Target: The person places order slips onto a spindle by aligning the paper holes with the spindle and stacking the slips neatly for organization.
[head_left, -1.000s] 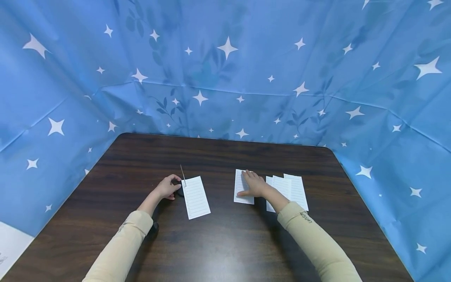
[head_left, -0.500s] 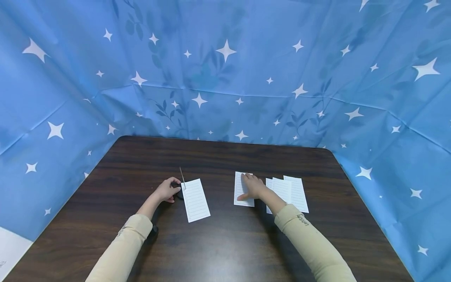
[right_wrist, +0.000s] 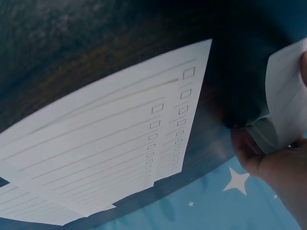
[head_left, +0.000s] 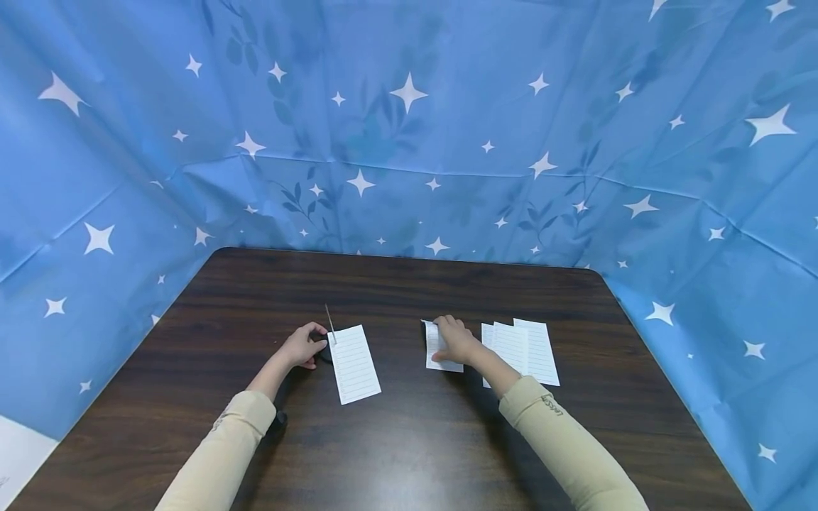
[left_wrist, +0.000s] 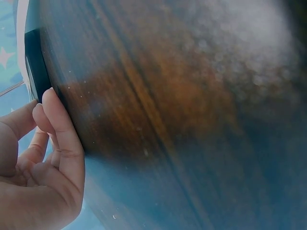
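Observation:
My left hand (head_left: 305, 345) pinches the edge of the black base (left_wrist: 38, 67) of a paper spike between thumb and fingers. The thin spike (head_left: 329, 318) stands up at the top left corner of a white lined sheet (head_left: 356, 365), which lies over part of the base. To the right, my right hand (head_left: 455, 341) grips a second lined sheet (head_left: 434, 346) with curled fingers. Its far edge bends up off the table. The right wrist view shows this held sheet (right_wrist: 287, 96) curving between thumb and fingers.
Several lined checklist sheets (head_left: 537, 351) lie overlapped on the dark wooden table (head_left: 409, 433), beneath and right of my right forearm. A blue curtain with white stars (head_left: 409, 142) hangs behind the table's far edge.
My right hand's fingers have drawn in from lying spread on the sheet, and its far edge has bent up. The left hand keeps its hold on the spike's base.

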Demonstrator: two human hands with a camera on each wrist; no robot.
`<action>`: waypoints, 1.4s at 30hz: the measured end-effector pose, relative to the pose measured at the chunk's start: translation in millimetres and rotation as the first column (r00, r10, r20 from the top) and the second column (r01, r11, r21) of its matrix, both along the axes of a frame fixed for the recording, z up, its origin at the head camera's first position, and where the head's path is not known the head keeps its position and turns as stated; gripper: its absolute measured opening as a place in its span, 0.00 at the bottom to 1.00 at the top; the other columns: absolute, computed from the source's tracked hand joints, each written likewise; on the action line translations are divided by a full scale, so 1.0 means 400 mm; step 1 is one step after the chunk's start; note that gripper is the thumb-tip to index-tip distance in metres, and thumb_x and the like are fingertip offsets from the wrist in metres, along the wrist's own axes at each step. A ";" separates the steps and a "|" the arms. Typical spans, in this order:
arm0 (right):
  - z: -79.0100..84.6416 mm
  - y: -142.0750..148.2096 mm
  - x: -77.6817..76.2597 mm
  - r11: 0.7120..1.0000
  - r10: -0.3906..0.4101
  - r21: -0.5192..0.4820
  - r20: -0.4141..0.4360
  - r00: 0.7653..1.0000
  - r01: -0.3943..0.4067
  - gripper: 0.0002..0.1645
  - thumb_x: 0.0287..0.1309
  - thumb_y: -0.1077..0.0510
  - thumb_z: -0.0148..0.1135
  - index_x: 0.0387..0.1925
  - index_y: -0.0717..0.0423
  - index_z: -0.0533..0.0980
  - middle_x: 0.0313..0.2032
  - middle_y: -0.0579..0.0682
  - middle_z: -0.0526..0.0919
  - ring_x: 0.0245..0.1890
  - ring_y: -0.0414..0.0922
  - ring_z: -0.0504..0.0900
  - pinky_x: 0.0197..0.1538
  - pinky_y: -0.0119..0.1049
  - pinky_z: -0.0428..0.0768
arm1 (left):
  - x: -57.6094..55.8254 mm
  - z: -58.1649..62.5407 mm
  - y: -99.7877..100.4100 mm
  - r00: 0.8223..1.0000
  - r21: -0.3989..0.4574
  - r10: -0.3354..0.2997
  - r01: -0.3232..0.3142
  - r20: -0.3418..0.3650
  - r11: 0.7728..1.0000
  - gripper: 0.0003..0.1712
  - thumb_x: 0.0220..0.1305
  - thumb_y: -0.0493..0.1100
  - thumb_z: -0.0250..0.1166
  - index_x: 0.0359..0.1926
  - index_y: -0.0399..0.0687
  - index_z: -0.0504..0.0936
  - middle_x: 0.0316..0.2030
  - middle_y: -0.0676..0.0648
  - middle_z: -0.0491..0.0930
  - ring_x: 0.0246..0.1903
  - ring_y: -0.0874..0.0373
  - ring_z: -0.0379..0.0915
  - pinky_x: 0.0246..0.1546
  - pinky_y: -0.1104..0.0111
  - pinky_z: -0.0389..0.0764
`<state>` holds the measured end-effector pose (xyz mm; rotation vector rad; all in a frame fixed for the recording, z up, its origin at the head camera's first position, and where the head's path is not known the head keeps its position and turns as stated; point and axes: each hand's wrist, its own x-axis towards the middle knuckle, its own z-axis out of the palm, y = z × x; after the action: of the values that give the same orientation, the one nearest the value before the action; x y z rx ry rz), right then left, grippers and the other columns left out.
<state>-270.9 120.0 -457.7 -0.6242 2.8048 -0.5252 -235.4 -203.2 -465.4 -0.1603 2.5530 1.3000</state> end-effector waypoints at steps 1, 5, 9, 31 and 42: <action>0.000 0.000 0.002 1.000 0.006 -0.016 -0.009 1.000 -0.006 0.42 0.49 0.57 0.71 0.61 0.68 0.60 0.58 0.65 0.67 0.57 0.61 0.67 0.59 0.57 0.70 | 0.000 0.001 0.000 1.000 0.001 0.001 -0.001 -0.003 1.000 0.15 0.68 0.36 0.53 0.54 0.35 0.68 0.17 0.50 0.62 0.12 0.63 0.61 0.17 0.72 0.79; -0.006 0.000 0.004 0.997 0.028 -0.064 -0.076 0.997 -0.032 0.34 0.55 0.64 0.64 0.61 0.69 0.61 0.56 0.66 0.67 0.56 0.60 0.68 0.58 0.53 0.72 | -0.001 0.004 0.000 1.000 -0.006 -0.003 0.003 -0.018 1.000 0.15 0.68 0.36 0.53 0.54 0.35 0.68 0.16 0.50 0.63 0.12 0.63 0.61 0.17 0.72 0.79; -0.011 -0.001 0.004 0.993 0.036 -0.101 -0.205 0.978 -0.058 0.30 0.56 0.69 0.60 0.61 0.68 0.64 0.55 0.64 0.72 0.55 0.59 0.72 0.57 0.49 0.76 | -0.002 0.004 0.001 1.000 -0.004 -0.001 0.001 -0.015 1.000 0.15 0.68 0.35 0.53 0.54 0.35 0.68 0.17 0.50 0.62 0.12 0.63 0.60 0.17 0.73 0.79; -0.025 -0.021 0.026 0.906 -0.068 -0.417 -0.314 0.947 -0.073 0.19 0.61 0.67 0.55 0.54 0.66 0.74 0.53 0.62 0.78 0.56 0.56 0.77 0.59 0.49 0.76 | -0.006 -0.008 -0.001 1.000 0.021 0.026 -0.026 -0.011 0.999 0.15 0.67 0.35 0.54 0.54 0.35 0.68 0.17 0.50 0.62 0.12 0.64 0.60 0.16 0.74 0.78; -0.038 -0.028 0.025 0.826 -0.092 -0.559 -0.261 0.961 -0.073 0.38 0.51 0.78 0.58 0.65 0.62 0.64 0.68 0.66 0.59 0.57 0.58 0.75 0.47 0.44 0.83 | 0.003 0.000 0.001 1.000 0.014 0.023 -0.023 -0.010 1.000 0.16 0.67 0.35 0.53 0.54 0.34 0.68 0.18 0.50 0.63 0.13 0.63 0.61 0.17 0.73 0.79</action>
<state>-261.1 108.9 -472.8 -0.8464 2.8933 -1.4072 -234.3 -203.0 -465.4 -0.1811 2.5571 1.3292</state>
